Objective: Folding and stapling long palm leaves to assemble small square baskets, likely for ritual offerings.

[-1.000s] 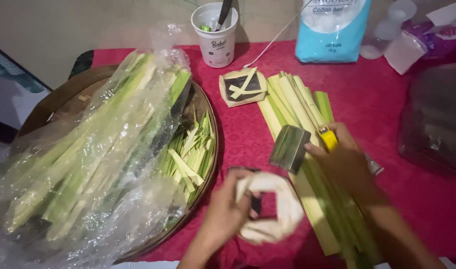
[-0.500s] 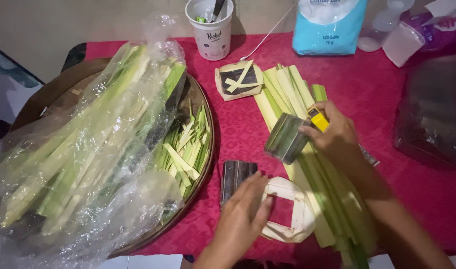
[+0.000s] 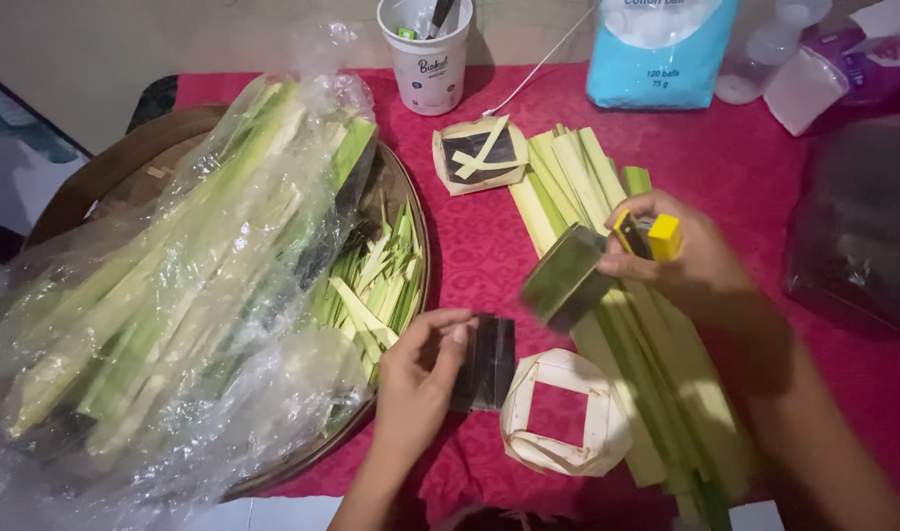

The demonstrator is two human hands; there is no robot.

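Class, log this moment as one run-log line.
left hand: grips dark folded piece | right hand: holds yellow cutter, green leaf piece | woven leaf ring: on red cloth

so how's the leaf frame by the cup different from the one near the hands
The frame by the cup has a dark centre crossed by pale strips; the near frame is open, showing red cloth. The near frame looks bigger and rounder. Neither is held: the left hand grips a dark piece. Both are folded pale leaf squares.

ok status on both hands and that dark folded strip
Left hand pinching dark folded strip on red cloth. Right hand holds yellow cutter and green leaf piece. Woven leaf frame lies beside strip.
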